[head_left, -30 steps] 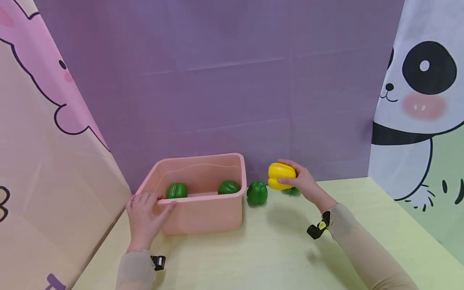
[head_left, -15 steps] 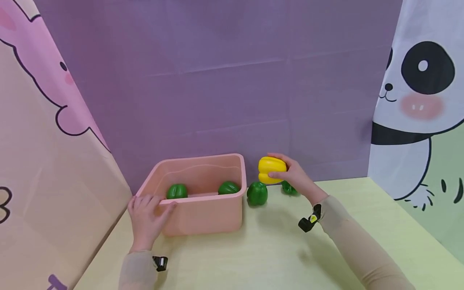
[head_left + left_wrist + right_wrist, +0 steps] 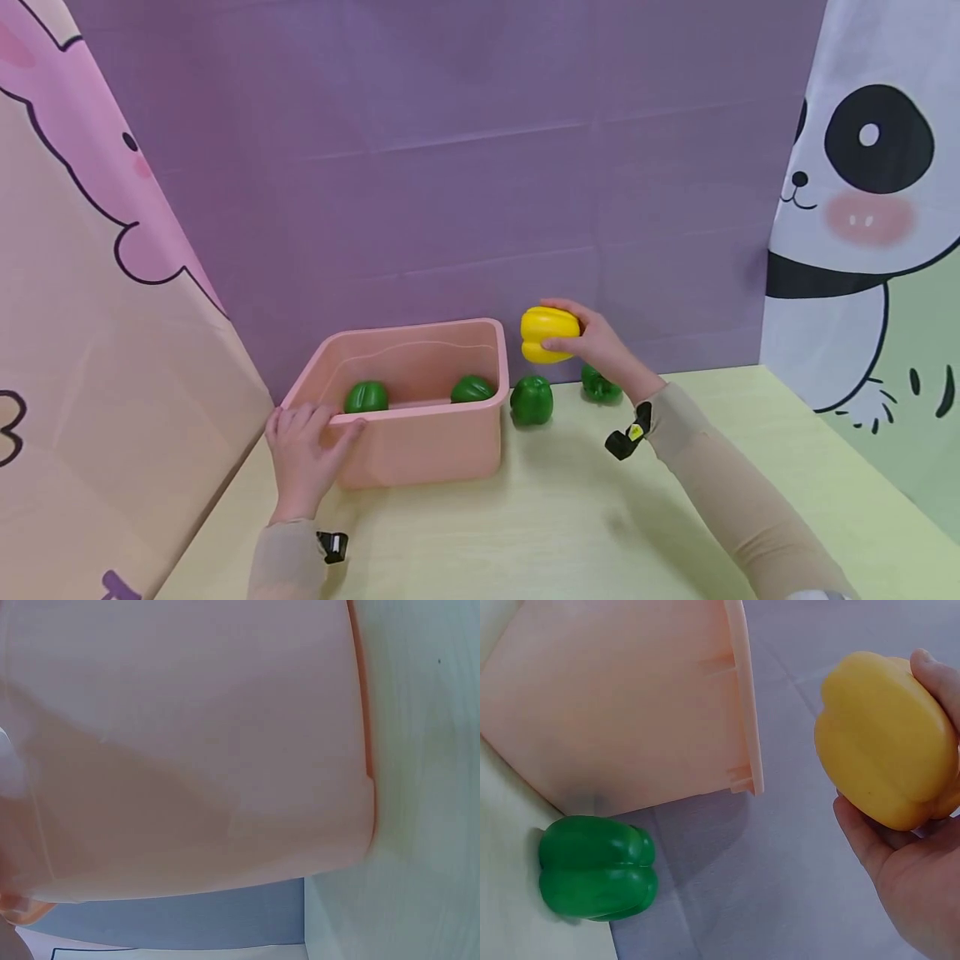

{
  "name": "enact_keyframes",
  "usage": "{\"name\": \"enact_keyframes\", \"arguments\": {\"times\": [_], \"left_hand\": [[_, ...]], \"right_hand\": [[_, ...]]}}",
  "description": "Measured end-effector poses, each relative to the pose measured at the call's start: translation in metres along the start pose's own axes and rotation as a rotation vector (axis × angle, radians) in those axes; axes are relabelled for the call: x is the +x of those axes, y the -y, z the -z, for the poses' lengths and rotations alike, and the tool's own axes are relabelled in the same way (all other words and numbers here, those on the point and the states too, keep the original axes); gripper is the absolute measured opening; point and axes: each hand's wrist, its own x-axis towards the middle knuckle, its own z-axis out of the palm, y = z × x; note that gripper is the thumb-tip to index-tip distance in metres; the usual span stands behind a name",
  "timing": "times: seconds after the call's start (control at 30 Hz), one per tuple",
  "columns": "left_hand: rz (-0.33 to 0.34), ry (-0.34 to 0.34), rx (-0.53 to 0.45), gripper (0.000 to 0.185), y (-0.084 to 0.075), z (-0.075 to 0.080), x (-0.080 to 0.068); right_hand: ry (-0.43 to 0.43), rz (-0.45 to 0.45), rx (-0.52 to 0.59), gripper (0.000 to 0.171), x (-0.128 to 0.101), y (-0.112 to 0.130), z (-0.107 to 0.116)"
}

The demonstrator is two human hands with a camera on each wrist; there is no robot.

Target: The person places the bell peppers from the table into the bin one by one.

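My right hand (image 3: 603, 346) grips a yellow bell pepper (image 3: 549, 335) in the air, to the right of the pink bin (image 3: 420, 450) and above its rim. In the right wrist view, fingers and thumb lie around the yellow pepper (image 3: 885, 739). My left hand (image 3: 303, 458) holds the near left rim of the bin, fingers over the edge and thumb along the front wall. Inside the bin lie two green bell peppers, one at left (image 3: 366, 397) and one at right (image 3: 472, 388), both partly hidden by the front wall.
A green bell pepper (image 3: 532, 401) stands on the table (image 3: 480, 542) close to the bin's right side. Another green pepper (image 3: 600, 387) lies farther right, under the right forearm, partly hidden. A purple cloth wall (image 3: 480, 208) rises behind the bin, with printed panels at both sides.
My right hand has carried the yellow bell pepper left and up, toward the bin. More of the far right green pepper now shows. The left hand stays on the bin's rim.
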Motion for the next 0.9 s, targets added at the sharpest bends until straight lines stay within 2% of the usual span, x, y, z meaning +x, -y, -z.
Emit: {"name": "enact_keyframes", "arguments": {"times": [0.27, 0.47, 0.9], "left_hand": [[0.010, 0.014, 0.002, 0.051, -0.001, 0.001, 0.000], [0.019, 0.028, 0.017, 0.046, -0.001, 0.002, 0.000], [0.002, 0.010, 0.007, 0.050, -0.001, -0.003, -0.001]], "right_hand": [[0.005, -0.006, -0.013, 0.066, 0.009, 0.008, -0.003], [-0.002, 0.027, 0.002, 0.067, 0.019, 0.018, -0.002], [-0.009, 0.061, -0.025, 0.065, 0.033, 0.038, 0.000]]}}
